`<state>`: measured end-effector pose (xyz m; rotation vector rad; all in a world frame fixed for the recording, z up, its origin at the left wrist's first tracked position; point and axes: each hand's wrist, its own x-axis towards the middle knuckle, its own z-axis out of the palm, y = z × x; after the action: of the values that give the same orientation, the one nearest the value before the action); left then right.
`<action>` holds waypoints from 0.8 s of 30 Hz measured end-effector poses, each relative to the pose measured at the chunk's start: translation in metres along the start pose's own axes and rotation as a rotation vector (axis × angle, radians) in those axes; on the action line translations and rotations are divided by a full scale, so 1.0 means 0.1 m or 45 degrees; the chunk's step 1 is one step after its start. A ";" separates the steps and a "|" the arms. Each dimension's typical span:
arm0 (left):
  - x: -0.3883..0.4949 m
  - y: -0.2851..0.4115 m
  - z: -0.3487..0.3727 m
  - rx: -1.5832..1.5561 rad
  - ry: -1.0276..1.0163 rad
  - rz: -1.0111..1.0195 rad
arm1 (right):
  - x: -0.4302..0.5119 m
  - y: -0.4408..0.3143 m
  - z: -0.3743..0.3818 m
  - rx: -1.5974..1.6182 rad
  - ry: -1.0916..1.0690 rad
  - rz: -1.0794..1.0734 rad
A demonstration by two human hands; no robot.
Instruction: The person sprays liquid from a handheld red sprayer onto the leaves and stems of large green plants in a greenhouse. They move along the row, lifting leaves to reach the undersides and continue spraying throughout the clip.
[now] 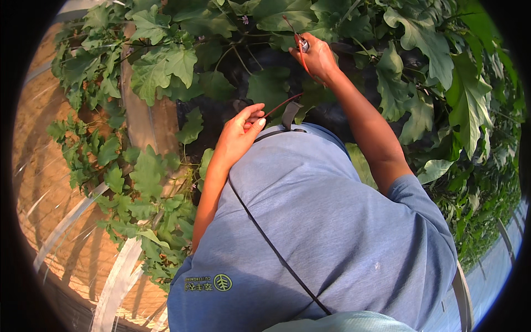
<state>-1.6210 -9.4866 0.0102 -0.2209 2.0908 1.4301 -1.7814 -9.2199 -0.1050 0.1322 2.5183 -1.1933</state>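
My right hand (316, 56) is closed around a tool with red handles (305, 62), which looks like pruning shears; a thin reddish tip points up toward the leaves. Lower and to the left, my left hand (244, 128) has its fingers curled around something small and red. A thin dark red strip or stem (284, 103) extends from those fingers toward the upper right; what it belongs to cannot be told. Both hands are in front of lobed green leaves (267, 89) of a plant resembling eggplant. Purple flowers (245, 19) show among the leaves at the top.
Dense leafy plants (468, 99) crowd the right side. Dark plastic film (232, 66) covers the ground beneath the stems. A post or board (145, 108) stands at the left, with pale curved bars (118, 282) and a tan wall or soil surface (41, 166) beyond.
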 end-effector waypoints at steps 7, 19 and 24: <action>-0.12 -0.43 -0.80 0.066 0.027 0.038 | 0.60 0.27 1.36 -0.025 0.221 0.353; -0.27 -1.22 -2.36 0.006 -0.072 -0.118 | 0.42 0.82 2.76 0.493 0.403 0.911; -0.13 -1.26 -2.59 0.005 -0.079 -0.074 | 0.23 0.60 2.60 0.499 0.852 0.690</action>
<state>-1.6511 -9.7717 -0.0184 -0.2311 2.0212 1.3811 -1.7183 -9.3816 -0.3084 1.4158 2.4204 -1.5435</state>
